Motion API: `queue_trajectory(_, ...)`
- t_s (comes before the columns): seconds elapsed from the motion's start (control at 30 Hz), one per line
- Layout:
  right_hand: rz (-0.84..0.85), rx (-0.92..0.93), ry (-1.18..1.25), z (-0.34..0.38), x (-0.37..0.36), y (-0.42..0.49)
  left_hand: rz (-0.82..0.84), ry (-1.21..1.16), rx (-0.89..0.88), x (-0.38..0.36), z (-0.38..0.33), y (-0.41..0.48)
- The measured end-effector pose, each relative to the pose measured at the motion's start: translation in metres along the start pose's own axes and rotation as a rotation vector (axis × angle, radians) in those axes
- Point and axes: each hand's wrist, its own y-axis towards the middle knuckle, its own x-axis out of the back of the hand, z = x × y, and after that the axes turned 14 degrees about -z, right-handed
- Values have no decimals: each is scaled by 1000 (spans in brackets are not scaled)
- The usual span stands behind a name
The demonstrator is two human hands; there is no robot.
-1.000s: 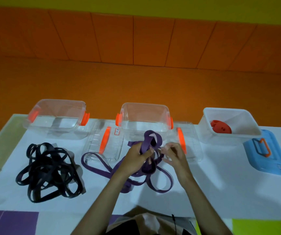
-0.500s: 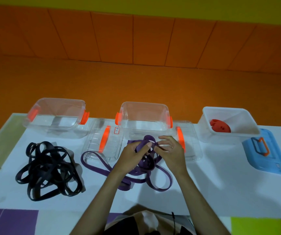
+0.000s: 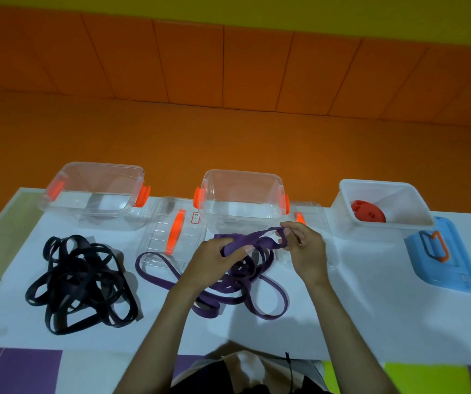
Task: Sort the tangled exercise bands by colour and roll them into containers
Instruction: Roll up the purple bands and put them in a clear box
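Left hand [image 3: 214, 258] grips a bunch of the purple band [image 3: 252, 240]; right hand [image 3: 305, 248] pinches a strand just beside it, loose loops trailing beneath both. Tugging that strand apart would likely cinch the crossings tighter instead of freeing them.

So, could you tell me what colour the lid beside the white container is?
The lid is light blue; head view.

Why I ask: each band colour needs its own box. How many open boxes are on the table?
3, along the far edge: left clear box, middle clear box, and white box at right holding a red roll. None looks hidden.
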Motion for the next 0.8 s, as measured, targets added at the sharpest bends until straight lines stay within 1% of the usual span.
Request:
queue_trajectory(0.1,98,37,-11,11,11,6,123,11,-26,8,0,1)
queue_trajectory(0.17,195,4,73,21,22,9,199,10,-51,12,-3,0)
queue_trajectory(0.27,316,-188,227,32,33,12,190,15,-91,12,-5,-1)
queue_trajectory(0.37,395,-386,329,34,37,14,169,85,-117,14,-1,-2)
queue_trajectory(0.43,411,-475,447,38,39,12,145,91,-105,15,3,-4)
queue_trajectory(0.47,421,-488,495,40,40,11,129,83,-101,16,3,-5)
queue_trajectory(0.57,467,-433,566,43,41,4,113,69,-102,16,-1,-7)
queue_trajectory(0.63,480,-352,530,42,41,1,99,62,-101,17,-3,-8)
queue_trajectory(0.7,449,-241,410,39,41,-1,71,60,-95,16,-5,-10)
queue_trajectory(0.8,339,5,82,36,41,0,-19,106,-92,14,-6,-11)
